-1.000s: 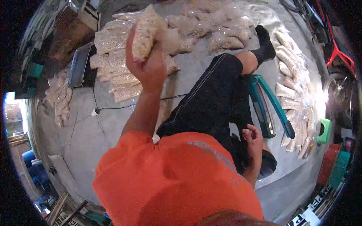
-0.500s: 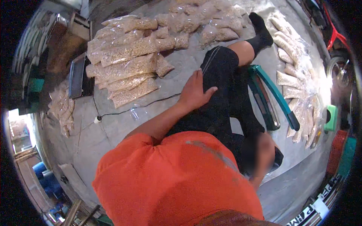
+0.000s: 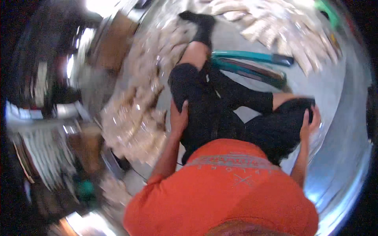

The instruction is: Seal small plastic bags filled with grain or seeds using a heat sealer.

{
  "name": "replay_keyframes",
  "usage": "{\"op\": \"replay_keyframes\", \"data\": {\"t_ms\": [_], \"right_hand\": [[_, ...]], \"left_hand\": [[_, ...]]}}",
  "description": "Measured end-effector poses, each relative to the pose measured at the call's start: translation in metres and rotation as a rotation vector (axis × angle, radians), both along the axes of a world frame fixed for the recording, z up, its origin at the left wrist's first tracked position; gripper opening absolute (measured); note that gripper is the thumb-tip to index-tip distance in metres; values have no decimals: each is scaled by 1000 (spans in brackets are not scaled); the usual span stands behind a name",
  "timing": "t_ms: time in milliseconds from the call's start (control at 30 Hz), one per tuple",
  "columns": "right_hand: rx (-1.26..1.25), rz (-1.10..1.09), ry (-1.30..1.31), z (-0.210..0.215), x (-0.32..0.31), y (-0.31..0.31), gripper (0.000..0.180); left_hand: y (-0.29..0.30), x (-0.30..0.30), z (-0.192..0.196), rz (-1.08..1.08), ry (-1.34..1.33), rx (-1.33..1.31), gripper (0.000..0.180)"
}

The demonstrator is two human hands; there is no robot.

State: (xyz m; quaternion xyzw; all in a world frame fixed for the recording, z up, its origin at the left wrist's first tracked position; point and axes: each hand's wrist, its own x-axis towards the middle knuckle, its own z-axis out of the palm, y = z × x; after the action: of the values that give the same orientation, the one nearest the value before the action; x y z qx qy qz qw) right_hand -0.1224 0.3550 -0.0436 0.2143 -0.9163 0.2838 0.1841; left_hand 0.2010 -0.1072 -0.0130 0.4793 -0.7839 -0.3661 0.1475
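1. Since half a second ago the view has swung round and blurred: the clear bags of pale grain [image 3: 134, 118], which lay towards the top of the picture, now sit at the left of the floor [image 3: 342, 129], and the teal-handled tool [image 3: 252, 67] has turned from upright at the right to lying across the top.
2. The left hand [image 3: 179, 118], which rested on the thigh before, is still there: it lies open and flat on the left thigh [image 3: 189, 94] of the black trousers, fingers pointing up the picture, gripping nothing.
3. The right hand [image 3: 309, 124] (a blur in the earlier frame) now rests open against the right knee [image 3: 293, 114], fingers spread and pointing upwards, holding nothing.
4. The nearest bags lie just beside the left hand, to its left, in a loose overlapping heap on the floor; the blur hides which way any one bag's long axis runs.
5. More bags [image 3: 275, 27] lie along the far edge of the floor, at the top right, well apart from both hands.
6. The tool lies with its long axis roughly left to right, just beyond the folded legs, near the black-socked foot [image 3: 199, 21].
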Motion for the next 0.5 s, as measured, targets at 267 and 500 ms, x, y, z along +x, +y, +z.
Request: {"op": "replay_keyframes", "data": {"t_ms": [267,500], "right_hand": [[-867,-275,-441,-32,9,66,42],[-96,-543,19,-117,66,127,56]], "left_hand": [[12,57,-38,56,573,722,76],[55,-152,76,-304,507,525,67]]}}
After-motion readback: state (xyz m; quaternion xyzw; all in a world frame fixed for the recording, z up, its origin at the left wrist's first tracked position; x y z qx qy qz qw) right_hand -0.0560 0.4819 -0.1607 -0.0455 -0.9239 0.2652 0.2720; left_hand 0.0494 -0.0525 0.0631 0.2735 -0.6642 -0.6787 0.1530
